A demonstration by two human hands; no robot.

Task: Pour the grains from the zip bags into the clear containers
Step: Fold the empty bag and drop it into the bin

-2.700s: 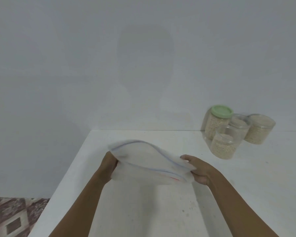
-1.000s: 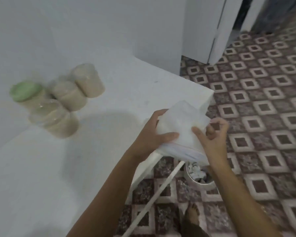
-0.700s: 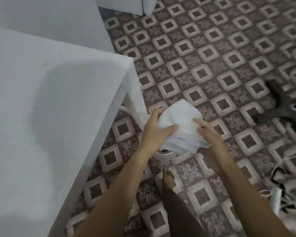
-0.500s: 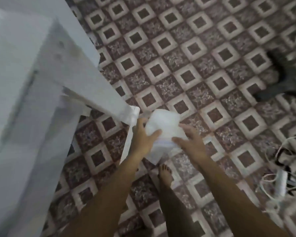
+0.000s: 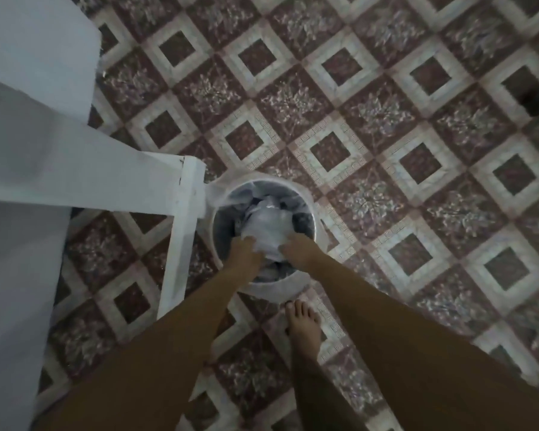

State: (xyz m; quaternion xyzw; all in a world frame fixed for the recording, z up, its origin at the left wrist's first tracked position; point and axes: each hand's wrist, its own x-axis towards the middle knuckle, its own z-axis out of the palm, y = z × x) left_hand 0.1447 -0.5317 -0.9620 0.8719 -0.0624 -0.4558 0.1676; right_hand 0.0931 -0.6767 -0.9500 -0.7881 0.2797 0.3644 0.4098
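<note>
Zip bag gripped between left hand and right hand, over bin.

Your left hand and right hand around the crumpled zip bag, inside the bin beside the table leg.

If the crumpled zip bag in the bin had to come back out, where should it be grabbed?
Pinch the bunched far top of the crumpled white plastic zip bag, coming straight down from above. The round white bin walls off its sides, and the left hand and right hand hold its near edge.
</note>
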